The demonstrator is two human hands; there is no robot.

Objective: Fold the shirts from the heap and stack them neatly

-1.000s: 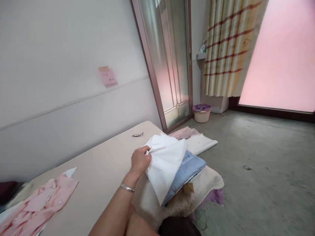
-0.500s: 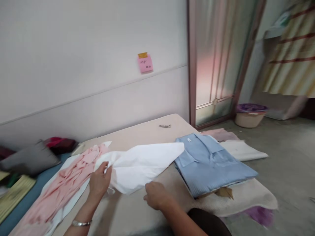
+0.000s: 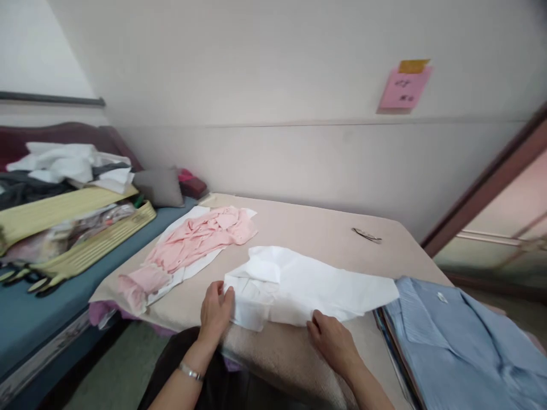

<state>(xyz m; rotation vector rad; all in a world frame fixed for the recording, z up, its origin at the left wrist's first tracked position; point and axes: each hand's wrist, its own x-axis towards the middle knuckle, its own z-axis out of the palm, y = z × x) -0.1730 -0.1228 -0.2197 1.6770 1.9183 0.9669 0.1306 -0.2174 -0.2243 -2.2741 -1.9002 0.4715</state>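
Note:
A thin white sheet [image 3: 307, 285], cloth or paper, stretches across the beige table cover with creases and a folded part at its left end. My left hand [image 3: 217, 312] pinches the edge of that left end, thumb and fingers closed. At the near edge, right of the middle, my right hand [image 3: 332, 340] has its fingers curled onto the sheet. The sheet's right tip reaches a folded light blue shirt [image 3: 465, 336] on top of a stack. To the left, a crumpled pink shirt [image 3: 199, 239] rests on another white sheet.
A pair of dark-framed glasses or a similar thin object [image 3: 366, 235] lies towards the back of the table [image 3: 299, 219]. Left of it stands a blue-covered bed [image 3: 171, 222] with clothes, yellow strips and a grey cushion [image 3: 158, 187]. A pink note [image 3: 405, 88] hangs on the wall.
My view has turned left, bringing more of the bed into sight. The white sheet's left end, bunched up at my left hand before, now lies flatter with a fold.

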